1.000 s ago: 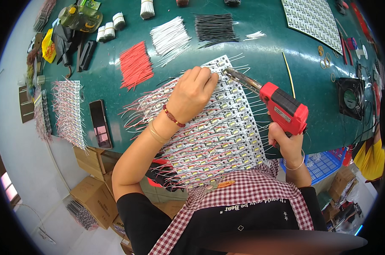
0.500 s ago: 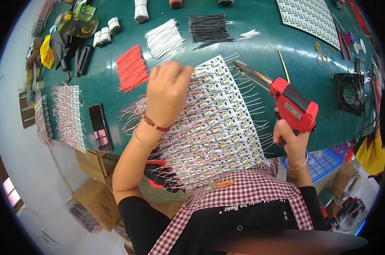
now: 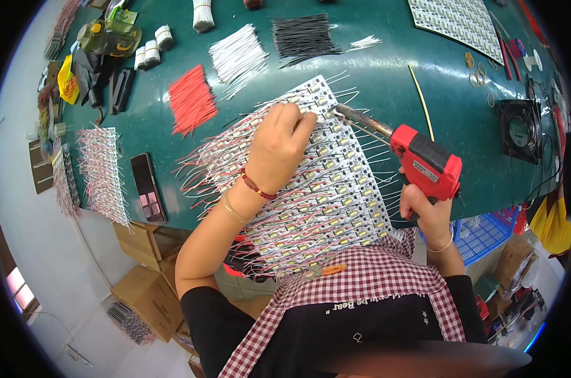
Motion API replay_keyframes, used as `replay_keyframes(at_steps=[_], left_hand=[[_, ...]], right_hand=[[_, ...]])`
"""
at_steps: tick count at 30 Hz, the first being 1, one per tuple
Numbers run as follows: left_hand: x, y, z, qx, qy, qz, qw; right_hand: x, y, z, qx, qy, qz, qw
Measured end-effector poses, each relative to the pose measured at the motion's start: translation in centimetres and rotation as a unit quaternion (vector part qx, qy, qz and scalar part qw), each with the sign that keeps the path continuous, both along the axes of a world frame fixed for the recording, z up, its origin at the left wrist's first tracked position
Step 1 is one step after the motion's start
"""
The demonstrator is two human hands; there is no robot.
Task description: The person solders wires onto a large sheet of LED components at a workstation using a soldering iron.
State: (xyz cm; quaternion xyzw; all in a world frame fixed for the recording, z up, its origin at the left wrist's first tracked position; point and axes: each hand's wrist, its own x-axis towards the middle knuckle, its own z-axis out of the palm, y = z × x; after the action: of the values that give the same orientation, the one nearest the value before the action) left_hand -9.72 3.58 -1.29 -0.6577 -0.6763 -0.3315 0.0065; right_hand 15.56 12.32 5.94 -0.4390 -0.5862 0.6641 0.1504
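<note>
A white circuit-board panel (image 3: 355, 183) with rows of small yellowish components lies before me, bristling with red, white and grey wires along its rows. Over its upper part, my left hand (image 3: 276, 148) is closed in a pinch on what looks like a thin wire, mostly hidden by the fingers. My right hand (image 3: 426, 213) grips the handle of a red and black soldering gun (image 3: 424, 157). Its metal tip points left and reaches the panel's upper right edge, a short way from my left fingertips. Whether the tip touches the panel, I cannot tell.
Bundles of red wires (image 3: 192, 101), white wires (image 3: 238, 57) and black wires (image 3: 301, 36) lie beyond the panel. To the left are a phone (image 3: 148, 188) and another wired panel (image 3: 101, 170). A fan (image 3: 518, 132) stands at right, a bare panel (image 3: 458, 28) far right.
My left hand has moved right and slightly nearer, from beside the red wires to over the panel. The soldering gun has shifted left, bringing its tip to the panel's edge.
</note>
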Motion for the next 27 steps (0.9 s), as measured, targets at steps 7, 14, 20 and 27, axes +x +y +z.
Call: replay_keyframes(at_steps=[7, 14, 20, 27], left_hand=[[0.06, -0.40, -0.39, 0.001, 0.020, -0.025, 0.999], [-0.15, -0.24, -0.47, -0.013, 0.024, -0.032, 0.999], [-0.27, -0.18, -0.50, -0.020, 0.032, -0.036, 0.999], [-0.25, -0.21, -0.43, -0.027, 0.040, -0.038, 0.998]], right_hand=[[0.32, -0.32, -0.43, -0.009, -0.006, 0.004, 1.000], [0.35, -0.28, -0.32, 0.018, -0.011, 0.033, 0.999], [0.54, -0.22, -0.72, -0.021, -0.012, 0.017, 1.000], [0.68, -0.49, -0.44, 0.008, -0.019, 0.016, 1.000]])
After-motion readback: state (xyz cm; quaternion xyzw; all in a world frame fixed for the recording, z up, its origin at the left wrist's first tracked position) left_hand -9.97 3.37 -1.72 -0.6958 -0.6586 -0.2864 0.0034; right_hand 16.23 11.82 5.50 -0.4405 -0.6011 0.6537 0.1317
